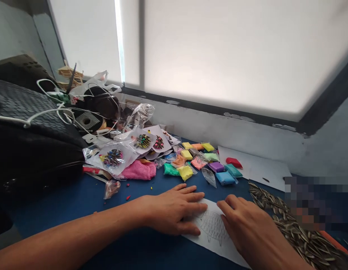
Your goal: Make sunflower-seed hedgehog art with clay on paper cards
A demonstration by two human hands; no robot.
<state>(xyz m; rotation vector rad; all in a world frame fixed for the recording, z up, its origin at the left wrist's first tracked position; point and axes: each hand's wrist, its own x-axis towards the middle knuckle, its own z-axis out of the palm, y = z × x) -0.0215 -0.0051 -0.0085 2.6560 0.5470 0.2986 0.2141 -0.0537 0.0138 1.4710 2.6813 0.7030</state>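
Note:
A sheet of white paper (188, 236) with a pencil drawing (215, 225) of a rounded, scale-patterned body on thin legs lies on the blue table in front of me. My left hand (176, 212) rests flat on the paper's left side, fingers spread, holding nothing. Over the right part of the sheet, my right hand (245, 225) has its fingers curled together close to the drawing. Whatever is between those fingertips, if anything, is hidden. Beside the right hand lies a long heap of striped sunflower seeds (300, 236).
Several coloured clay packets (216, 167) lie beyond my hands, near a pink cloth (140, 170). Bagged seed crafts (113, 159) are piled at left, beside a black bag (36, 150) and a ribbon spool (86, 121). Another white sheet (255, 167) lies along the wall.

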